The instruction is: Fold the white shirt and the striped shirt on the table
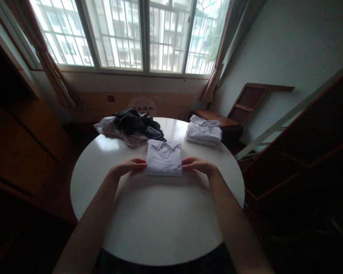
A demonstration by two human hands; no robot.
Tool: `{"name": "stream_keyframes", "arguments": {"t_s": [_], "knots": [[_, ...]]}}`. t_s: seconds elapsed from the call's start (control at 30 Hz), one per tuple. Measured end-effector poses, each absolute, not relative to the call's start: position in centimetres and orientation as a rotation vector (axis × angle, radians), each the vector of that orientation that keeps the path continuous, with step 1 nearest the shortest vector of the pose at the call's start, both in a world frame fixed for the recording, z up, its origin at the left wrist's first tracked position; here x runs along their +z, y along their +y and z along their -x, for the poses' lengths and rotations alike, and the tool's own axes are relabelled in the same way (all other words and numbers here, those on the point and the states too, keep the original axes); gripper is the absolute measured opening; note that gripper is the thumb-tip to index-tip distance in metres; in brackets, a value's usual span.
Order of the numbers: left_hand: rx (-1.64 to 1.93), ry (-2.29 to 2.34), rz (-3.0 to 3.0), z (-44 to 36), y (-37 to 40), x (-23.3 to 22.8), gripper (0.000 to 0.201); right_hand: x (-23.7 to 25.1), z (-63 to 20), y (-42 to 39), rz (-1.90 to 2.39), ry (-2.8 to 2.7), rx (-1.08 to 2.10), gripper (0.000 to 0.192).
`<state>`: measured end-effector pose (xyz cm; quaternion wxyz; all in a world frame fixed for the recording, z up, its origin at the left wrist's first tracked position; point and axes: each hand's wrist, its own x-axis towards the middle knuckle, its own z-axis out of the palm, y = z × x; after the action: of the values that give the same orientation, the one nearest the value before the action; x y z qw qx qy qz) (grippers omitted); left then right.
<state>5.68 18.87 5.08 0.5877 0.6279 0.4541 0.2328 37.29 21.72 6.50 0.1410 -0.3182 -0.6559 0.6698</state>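
Note:
A white collared shirt, folded into a neat rectangle with its collar facing away from me, lies at the middle of the round white table. At its left edge my left hand grips the cloth, fingers under and thumb on top. My right hand pinches the opposite edge in the same way. Behind on the right sits a stack of folded white shirts. Rumpled dark striped cloth is heaped on a pale bag or cloth at the back left.
A large cardboard box leans below the barred window. To the right stand a wooden chair and a dark slanted panel. A wooden cabinet is on the left.

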Motion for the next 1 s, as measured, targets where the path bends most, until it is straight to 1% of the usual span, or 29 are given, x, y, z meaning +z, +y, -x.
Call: {"name": "stream_keyframes", "arguments": {"t_s": [0.23, 0.43, 0.77, 1.0], "knots": [[0.562, 1.059, -1.372, -6.0, 18.9, 5.2, 0.031, 6.3, -37.3, 21.8, 1.035, -1.889, 1.85, 0.041], [0.558, 1.118, -1.376, -6.2, 18.9, 5.3, 0.035, 6.6, -37.0, 21.6, 1.036, -1.906, 1.835, 0.038], [0.627, 1.197, -1.394, -6.4, 19.0, 5.1, 0.04, 6.4, -36.8, 21.8, 1.054, -1.859, 1.78, 0.028], [0.829, 1.225, -1.305, -7.1, 19.2, 5.1, 0.04, 6.2, -36.3, 22.0, 0.953, -1.733, 1.686, 0.018]]}}
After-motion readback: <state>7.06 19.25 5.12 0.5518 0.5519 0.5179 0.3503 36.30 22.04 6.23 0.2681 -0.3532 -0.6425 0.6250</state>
